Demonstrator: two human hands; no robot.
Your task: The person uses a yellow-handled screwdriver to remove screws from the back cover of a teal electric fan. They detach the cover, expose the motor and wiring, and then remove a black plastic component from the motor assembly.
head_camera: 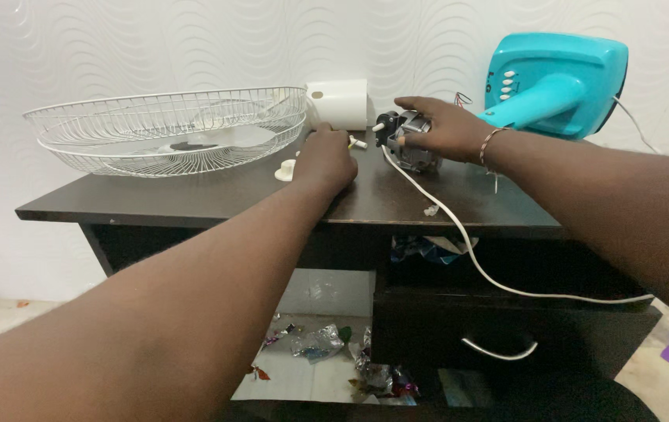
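My right hand [436,127] rests on a grey metal fan motor [411,144] on the dark table [194,195], fingers wrapped over its top. My left hand [325,160] lies closed on the tabletop just left of the motor, next to a small white piece [358,143]; whether it holds anything is hidden. A white power cord [459,234] runs from the motor over the table's front edge. A white plastic motor housing [340,103] stands behind my left hand. A white round knob [285,169] lies to its left.
White wire fan guards with blades [170,129] lie on the table's left half. A teal fan base [557,82] stands at the back right. A drawer [506,328] hangs open below; shiny wrappers [319,344] litter the shelf and floor.
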